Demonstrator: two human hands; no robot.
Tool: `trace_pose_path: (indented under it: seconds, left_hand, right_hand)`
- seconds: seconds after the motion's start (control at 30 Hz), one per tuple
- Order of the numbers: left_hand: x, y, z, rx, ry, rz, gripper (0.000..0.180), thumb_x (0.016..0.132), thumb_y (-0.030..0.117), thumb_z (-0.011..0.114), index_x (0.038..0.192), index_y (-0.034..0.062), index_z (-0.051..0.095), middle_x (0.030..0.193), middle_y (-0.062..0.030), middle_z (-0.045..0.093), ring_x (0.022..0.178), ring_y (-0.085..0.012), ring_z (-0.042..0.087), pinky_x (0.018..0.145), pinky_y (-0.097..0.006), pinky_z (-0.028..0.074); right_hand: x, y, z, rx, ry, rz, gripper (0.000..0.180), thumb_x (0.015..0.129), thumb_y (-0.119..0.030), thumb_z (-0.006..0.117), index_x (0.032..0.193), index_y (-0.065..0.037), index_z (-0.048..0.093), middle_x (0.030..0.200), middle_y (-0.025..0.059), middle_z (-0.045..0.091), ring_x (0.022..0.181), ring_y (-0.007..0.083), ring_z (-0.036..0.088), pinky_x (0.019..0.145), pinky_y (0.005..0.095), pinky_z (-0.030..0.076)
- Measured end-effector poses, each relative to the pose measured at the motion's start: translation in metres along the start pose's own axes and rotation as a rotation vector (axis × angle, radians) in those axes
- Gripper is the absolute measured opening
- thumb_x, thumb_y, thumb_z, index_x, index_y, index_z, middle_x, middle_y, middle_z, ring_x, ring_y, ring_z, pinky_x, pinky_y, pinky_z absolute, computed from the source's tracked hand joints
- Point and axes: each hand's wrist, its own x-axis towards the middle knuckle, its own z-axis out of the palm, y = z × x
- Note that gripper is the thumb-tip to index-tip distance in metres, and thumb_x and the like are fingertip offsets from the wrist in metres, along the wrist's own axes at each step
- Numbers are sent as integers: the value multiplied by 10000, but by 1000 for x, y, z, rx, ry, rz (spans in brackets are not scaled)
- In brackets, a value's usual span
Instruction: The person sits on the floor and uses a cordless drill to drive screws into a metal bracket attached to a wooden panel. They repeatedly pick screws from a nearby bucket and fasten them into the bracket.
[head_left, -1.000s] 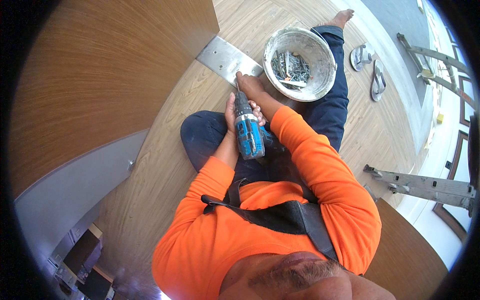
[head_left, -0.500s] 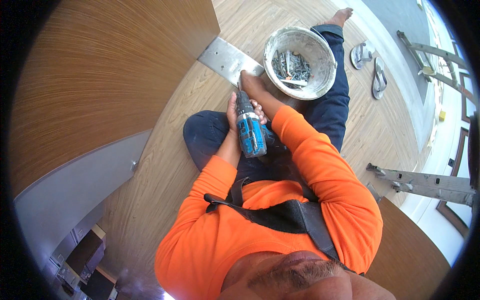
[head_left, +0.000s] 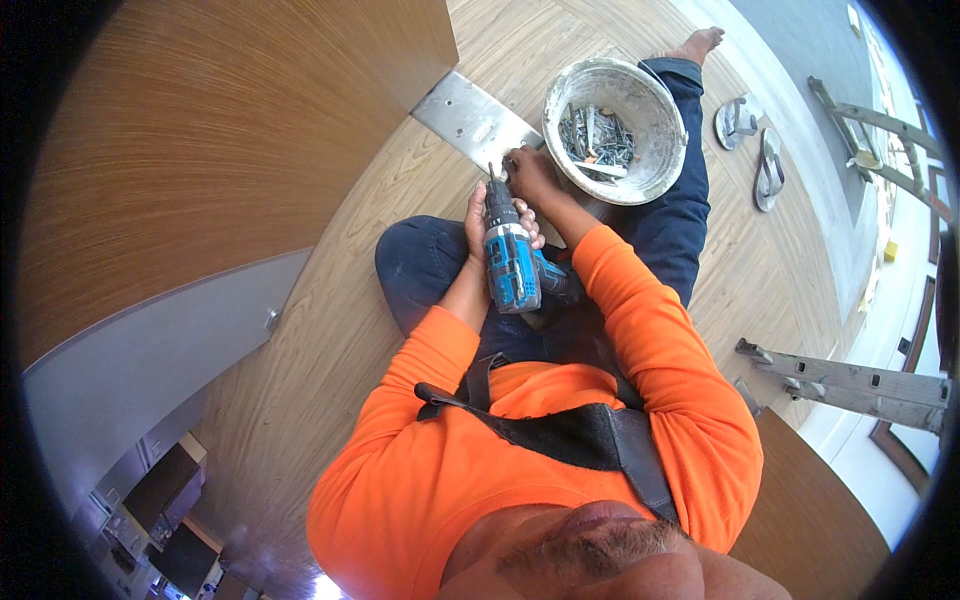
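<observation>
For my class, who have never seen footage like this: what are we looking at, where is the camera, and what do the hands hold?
There is no machine, only a person sitting on a wooden floor. The single picture comes from a wide fisheye camera on the person's head, looking down, so straight edges bend near the rim. The left hand grips a blue cordless drill, its tip at a grey metal plate lying on the floor by a wooden panel. The right hand rests beside the drill's tip on the plate. A white bucket of screws stands close by. Sandals and a ladder lie further off.
</observation>
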Motion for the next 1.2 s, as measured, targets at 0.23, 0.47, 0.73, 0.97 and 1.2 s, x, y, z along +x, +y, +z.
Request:
trace_pose_path:
  seconds: [0.23,0.47,0.73,0.97,1.2]
  left_hand:
    - [-2,1,0,-7,31,1,781,911,741,366,918,21,667,743,-136,625,652,-285,615,628,-428,468]
    - [0,0,2,0,29,-6,784,909,744,364,911,20,666,737,-133,623,643,-283,611,626,-427,468]
    - [1,0,4,23,39,-7,790,908,751,358,908,22,663,727,-127,615,640,-279,605,624,-428,469]
    - [1,1,-2,-9,34,-17,794,889,767,382,899,24,662,744,-139,632,657,-298,622,632,-452,486]
    - [2,2,-6,-22,19,-34,802,879,777,389,896,23,662,753,-146,641,675,-316,632,646,-466,495]
  right_hand:
    - [-7,-9,-7,-145,-55,-112,170,825,-133,638,969,-63,697,993,185,645,910,397,650,787,474,521]
    - [-4,-1,0,-234,-51,-219,130,781,-80,621,889,-38,679,948,183,631,919,387,647,785,468,526]
    - [5,-10,-1,-363,-161,-150,149,805,-72,621,880,1,726,1001,214,669,929,383,688,805,470,553]
    - [8,-25,-9,-387,-239,-100,162,822,-93,611,886,-28,745,1003,225,673,939,379,689,810,466,558]
    - [13,-23,-8,-423,-261,-134,209,858,-173,576,898,-46,736,1009,197,681,924,375,689,785,477,549]
